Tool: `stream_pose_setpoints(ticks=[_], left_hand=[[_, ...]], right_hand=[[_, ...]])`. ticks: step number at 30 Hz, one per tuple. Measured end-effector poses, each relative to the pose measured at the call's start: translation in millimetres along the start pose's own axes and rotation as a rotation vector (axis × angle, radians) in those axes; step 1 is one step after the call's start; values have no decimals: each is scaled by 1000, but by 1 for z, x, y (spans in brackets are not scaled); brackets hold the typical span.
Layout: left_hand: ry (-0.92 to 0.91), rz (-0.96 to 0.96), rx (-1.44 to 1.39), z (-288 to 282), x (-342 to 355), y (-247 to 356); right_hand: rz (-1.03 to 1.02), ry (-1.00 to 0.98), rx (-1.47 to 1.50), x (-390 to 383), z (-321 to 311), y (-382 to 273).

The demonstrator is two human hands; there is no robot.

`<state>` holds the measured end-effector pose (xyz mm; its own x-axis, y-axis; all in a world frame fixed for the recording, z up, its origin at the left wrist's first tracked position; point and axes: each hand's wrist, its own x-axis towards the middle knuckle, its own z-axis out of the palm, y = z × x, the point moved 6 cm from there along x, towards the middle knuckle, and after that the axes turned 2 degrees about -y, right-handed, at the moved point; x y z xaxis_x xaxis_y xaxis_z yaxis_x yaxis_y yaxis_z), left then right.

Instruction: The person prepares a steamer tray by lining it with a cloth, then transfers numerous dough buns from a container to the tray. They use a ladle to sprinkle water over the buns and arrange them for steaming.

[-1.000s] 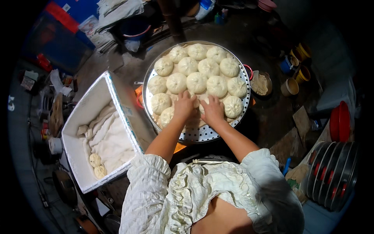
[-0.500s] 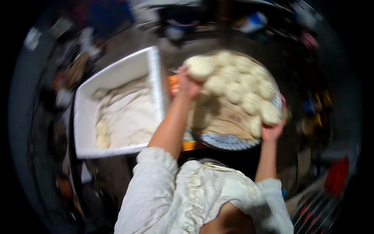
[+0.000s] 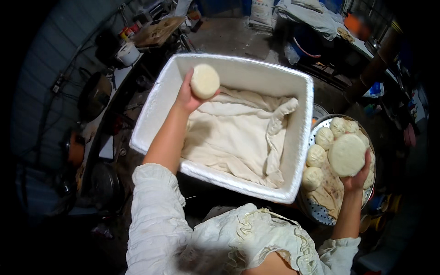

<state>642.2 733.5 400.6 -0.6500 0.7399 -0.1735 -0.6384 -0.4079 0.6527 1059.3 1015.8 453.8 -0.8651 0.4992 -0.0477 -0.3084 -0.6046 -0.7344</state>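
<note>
A pale round steamed bun (image 3: 205,81) sits in my left hand (image 3: 185,97), fingers curled round its edge, above the far left part of a white foam box (image 3: 240,190). Creased cream cloth (image 3: 231,126) lines the inside of the box. To the right, my right hand (image 3: 357,178) grips another bun (image 3: 347,156), its smooth face turned up, over a round perforated steamer tray (image 3: 321,214). Several pleated buns (image 3: 316,156) rest on that tray, on a brownish, stained cloth (image 3: 327,185). The bun in my right hand hides part of the tray.
Beyond the box, a white sack (image 3: 261,11) stands on the floor. A cloth-covered table (image 3: 311,18) is at the far right, with a dark bucket (image 3: 305,43) by it. A bench along the left carries a white pot (image 3: 127,54). A dark post (image 3: 371,68) rises behind the tray.
My view has swung left. My left hand has carried its bun from the tray to above the foam box. My right hand has lifted its bun over the tray.
</note>
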Motion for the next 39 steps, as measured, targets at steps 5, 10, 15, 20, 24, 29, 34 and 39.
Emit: stream_pose_setpoints(ticks=[5, 10, 15, 20, 24, 29, 34, 39], left_hand=[[93, -193, 936, -118, 34, 16], [-320, 61, 2333, -168, 32, -4], [-335, 134, 2817, -178, 16, -18], [-39, 21, 2826, -180, -16, -11], [-1, -384, 2564, -171, -13, -11], [533, 116, 1949, -241, -11, -6], [-38, -326, 2398, -181, -9, 10], [-52, 433, 2281, -45, 14, 20]], right_hand=[[407, -33, -303, 97, 50, 109], [773, -153, -406, 182, 120, 259], [826, -303, -335, 265, 162, 398], [244, -162, -1079, 322, 226, 443], [-180, -176, -1484, 329, 235, 499], [-119, -400, -1592, 338, 227, 522], [176, -703, -1725, 338, 239, 463], [-333, -628, -1426, 244, 220, 224]])
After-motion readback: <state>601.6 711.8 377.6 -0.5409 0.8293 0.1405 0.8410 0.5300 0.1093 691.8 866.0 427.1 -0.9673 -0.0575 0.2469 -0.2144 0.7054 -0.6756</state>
